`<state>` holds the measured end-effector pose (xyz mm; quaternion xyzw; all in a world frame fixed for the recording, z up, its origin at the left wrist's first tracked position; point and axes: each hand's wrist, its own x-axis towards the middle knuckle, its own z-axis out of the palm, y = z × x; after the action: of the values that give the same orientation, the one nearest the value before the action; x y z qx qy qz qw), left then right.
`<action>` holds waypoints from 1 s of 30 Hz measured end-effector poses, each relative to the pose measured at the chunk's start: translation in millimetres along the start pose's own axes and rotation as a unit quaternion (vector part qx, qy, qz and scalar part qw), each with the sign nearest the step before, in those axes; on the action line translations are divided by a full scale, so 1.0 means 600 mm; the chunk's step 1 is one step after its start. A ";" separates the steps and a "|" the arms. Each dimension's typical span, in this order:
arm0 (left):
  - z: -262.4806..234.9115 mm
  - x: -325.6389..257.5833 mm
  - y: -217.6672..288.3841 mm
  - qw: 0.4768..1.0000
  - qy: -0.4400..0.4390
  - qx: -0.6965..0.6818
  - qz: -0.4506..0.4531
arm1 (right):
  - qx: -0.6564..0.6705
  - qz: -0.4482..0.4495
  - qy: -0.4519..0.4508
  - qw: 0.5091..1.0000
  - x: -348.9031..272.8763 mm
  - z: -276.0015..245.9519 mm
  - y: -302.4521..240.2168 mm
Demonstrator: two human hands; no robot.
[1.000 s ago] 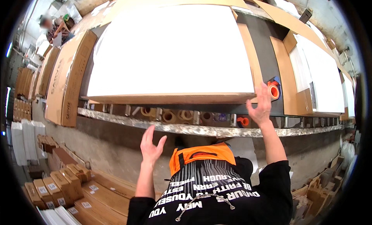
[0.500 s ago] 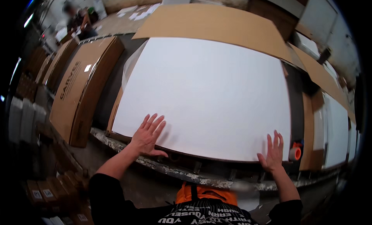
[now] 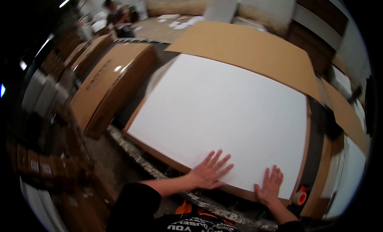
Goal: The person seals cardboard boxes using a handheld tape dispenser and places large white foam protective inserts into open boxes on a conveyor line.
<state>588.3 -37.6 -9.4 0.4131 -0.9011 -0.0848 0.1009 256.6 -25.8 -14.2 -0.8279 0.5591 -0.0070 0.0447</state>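
A large white panel (image 3: 223, 112) lies flat over an opened cardboard box, with a strip of brown cardboard showing along its near edge. My left hand (image 3: 210, 171) rests near that edge, fingers spread over the white surface. To its right, my right hand (image 3: 270, 186) touches the panel by its near right corner, fingers stretched out. Neither hand grips anything. Beyond the panel, a wide brown cardboard flap (image 3: 247, 52) is folded out. An orange tape roll (image 3: 299, 198) sits just right of my right hand.
A closed long carton (image 3: 113, 80) lies to the left on the conveyor, more cartons behind it. On the right, another open box holds a white panel (image 3: 351, 176). The conveyor's worn metal rail (image 3: 135, 152) runs along the near side. A person (image 3: 119, 20) is at the far left.
My left hand has moved rightward along the near edge, closer to my right hand. The view has shifted and tilted. More brown cardboard now shows along the panel's near edge.
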 end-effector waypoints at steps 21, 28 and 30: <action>0.006 0.067 0.071 0.989 -0.083 -0.057 -0.110 | 0.410 0.319 0.118 0.846 0.733 0.238 0.855; 0.007 0.092 0.092 0.988 -0.081 -0.065 -0.113 | 0.308 0.252 0.070 0.915 0.716 0.276 0.766; 0.000 0.089 0.092 0.988 -0.079 -0.064 -0.112 | 0.297 0.225 0.075 0.925 0.704 0.260 0.718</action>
<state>514.1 -42.8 9.6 0.4965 -0.8468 -0.1851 0.0455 26.2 -566.4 -220.9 -0.6263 0.7046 -0.2247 0.2464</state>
